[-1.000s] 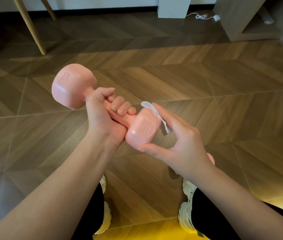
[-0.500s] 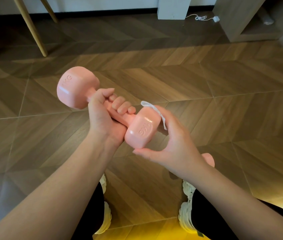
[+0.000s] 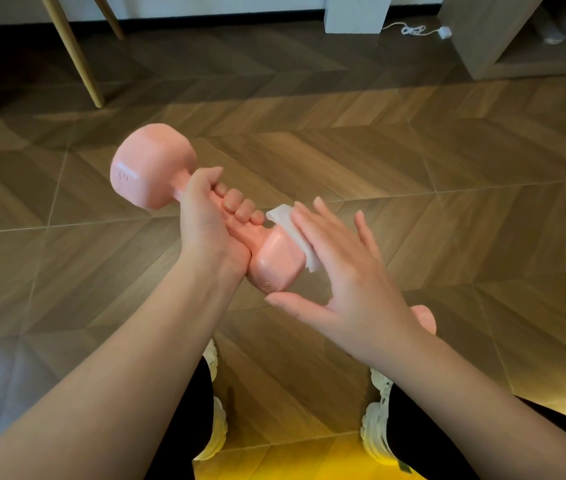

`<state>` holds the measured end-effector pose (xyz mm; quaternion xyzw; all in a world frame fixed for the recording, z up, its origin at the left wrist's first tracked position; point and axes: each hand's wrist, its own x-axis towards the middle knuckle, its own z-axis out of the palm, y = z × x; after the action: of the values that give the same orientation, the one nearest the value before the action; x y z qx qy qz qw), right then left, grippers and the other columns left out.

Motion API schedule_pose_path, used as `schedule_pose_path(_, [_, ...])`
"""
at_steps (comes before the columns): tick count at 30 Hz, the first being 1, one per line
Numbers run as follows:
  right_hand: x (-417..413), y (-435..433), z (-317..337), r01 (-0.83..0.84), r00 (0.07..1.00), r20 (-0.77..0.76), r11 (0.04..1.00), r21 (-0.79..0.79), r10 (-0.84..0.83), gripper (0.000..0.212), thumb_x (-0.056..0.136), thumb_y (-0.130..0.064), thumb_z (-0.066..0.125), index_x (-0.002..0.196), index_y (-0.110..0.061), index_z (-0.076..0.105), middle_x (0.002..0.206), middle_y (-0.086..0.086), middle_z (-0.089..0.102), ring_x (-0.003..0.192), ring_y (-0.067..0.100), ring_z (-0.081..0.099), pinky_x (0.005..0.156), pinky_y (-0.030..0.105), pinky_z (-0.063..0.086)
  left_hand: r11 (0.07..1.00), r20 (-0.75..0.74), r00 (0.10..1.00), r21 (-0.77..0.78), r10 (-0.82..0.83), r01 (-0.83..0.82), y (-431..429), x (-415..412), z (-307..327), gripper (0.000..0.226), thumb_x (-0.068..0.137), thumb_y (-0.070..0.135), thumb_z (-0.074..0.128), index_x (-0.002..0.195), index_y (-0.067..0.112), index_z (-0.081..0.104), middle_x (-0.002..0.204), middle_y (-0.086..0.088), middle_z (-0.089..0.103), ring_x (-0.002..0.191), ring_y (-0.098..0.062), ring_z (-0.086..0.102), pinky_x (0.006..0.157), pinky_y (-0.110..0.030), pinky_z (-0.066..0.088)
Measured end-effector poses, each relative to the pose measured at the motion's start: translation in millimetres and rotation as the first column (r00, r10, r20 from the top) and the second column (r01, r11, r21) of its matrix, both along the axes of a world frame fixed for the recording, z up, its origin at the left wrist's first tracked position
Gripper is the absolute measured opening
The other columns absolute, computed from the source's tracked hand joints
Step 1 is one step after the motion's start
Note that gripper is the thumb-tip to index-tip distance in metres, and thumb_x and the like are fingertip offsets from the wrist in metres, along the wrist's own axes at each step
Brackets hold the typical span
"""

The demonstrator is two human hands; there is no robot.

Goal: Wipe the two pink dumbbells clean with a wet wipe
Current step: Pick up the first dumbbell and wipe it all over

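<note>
Pink dumbbell [image 3: 157, 171] tilted above wooden floor [image 3: 447, 188], left hand [image 3: 205, 226] wrapped round its handle, right hand [image 3: 343, 271] flat, fingers straight, pressing white wet wipe [image 3: 292, 230] on near head

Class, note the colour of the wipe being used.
White; the wet wipe, pressed on the dumbbell by the right hand, shows best in the head view.

Herringbone wood floor [image 3: 447, 168] underfoot, slanted pale wooden legs [image 3: 73, 53] at the far left, a white cable [image 3: 413, 30] coiled beside a wooden cabinet [image 3: 475, 36].
</note>
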<state>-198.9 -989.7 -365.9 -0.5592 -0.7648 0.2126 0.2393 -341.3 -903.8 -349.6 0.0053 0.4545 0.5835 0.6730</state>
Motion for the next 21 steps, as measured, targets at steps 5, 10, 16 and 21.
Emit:
schedule_pose_path(5, [-1.4, -1.9, -0.1, -0.014, 1.000, -0.021, 0.998, 0.055, 0.015, 0.075, 0.091, -0.054, 0.054, 0.151, -0.012, 0.036, 0.158, 0.000, 0.035, 0.147, 0.007, 0.027, 0.123, 0.046, 0.015, 1.000, -0.021, 1.000, 0.029, -0.012, 0.013, -2.1, 2.8, 1.0, 0.036, 0.091, 0.019, 0.049, 0.060, 0.021, 0.030, 0.048, 0.006, 0.021, 0.040, -0.012, 0.021, 0.042, -0.022, 0.027])
schedule_pose_path(10, [3.1, 1.1, 7.2, 0.008, 1.000, -0.025, 1.000, -0.026, -0.009, 0.083, 0.087, -0.059, 0.058, 0.153, -0.018, 0.031, 0.157, -0.007, 0.035, 0.147, 0.003, 0.025, 0.123, 0.046, 0.014, 0.998, -0.025, 0.999, 0.038, -0.040, 0.041, -3.6, 3.6, 1.3, 0.037, 0.091, 0.019, 0.049, 0.059, 0.021, 0.031, 0.048, 0.005, 0.022, 0.041, -0.012, 0.022, 0.045, -0.024, 0.027])
schedule_pose_path(16, [3.4, 2.4, 15.1, 0.009, 0.990, -0.135, 0.990, -0.142, -0.029, 0.085, 0.084, -0.050, 0.070, 0.154, -0.025, 0.028, 0.153, -0.021, 0.031, 0.126, -0.029, 0.016, 0.122, 0.038, 0.019, 0.997, -0.004, 0.999, 0.062, -0.035, 0.035, -2.9, 2.1, 2.3, 0.037, 0.091, 0.018, 0.047, 0.059, 0.021, 0.030, 0.049, 0.005, 0.021, 0.041, -0.012, 0.020, 0.043, -0.022, 0.027])
schedule_pose_path(21, [-0.1, -1.6, 6.4, 0.020, 0.997, -0.081, 0.999, 0.045, -0.016, 0.079, 0.082, -0.048, 0.069, 0.147, -0.012, 0.043, 0.152, -0.004, 0.042, 0.140, -0.008, 0.031, 0.121, 0.041, 0.022, 0.992, -0.034, 0.997, 0.106, -0.065, 0.069, -4.7, 4.5, 4.0, 0.037, 0.091, 0.018, 0.047, 0.059, 0.021, 0.030, 0.047, 0.005, 0.022, 0.041, -0.012, 0.021, 0.043, -0.023, 0.028])
